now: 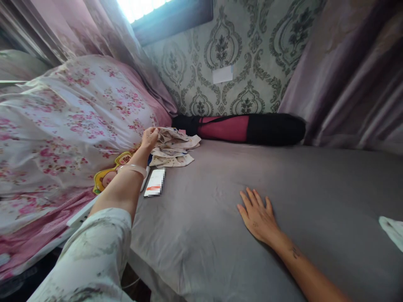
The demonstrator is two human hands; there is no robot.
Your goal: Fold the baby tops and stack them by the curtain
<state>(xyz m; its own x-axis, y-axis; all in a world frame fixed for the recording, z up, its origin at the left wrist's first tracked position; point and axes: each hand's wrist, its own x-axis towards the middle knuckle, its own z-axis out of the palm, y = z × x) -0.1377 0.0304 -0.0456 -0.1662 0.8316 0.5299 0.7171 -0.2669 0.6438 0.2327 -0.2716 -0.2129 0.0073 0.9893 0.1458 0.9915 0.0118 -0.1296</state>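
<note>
My left hand [150,137] is stretched out to the far left of the bed, its fingers closed on the edge of a cream printed garment [176,144]. The garment lies in loose folds, and I cannot tell whether it is one piece or a small pile. My right hand [258,216] rests palm down on the grey bedsheet [204,235], fingers spread, with nothing in it. A phone [155,183] with a lit screen lies on the sheet just in front of the garment, near my left forearm.
A long black and dark red bag [226,128] lies along the patterned wall. Flowered white fabric [72,121] covers something bulky at left, beside a yellow cartoon-shaped item [105,178]. White cloth [392,230] shows at the right edge. Curtains [349,84] hang on both sides.
</note>
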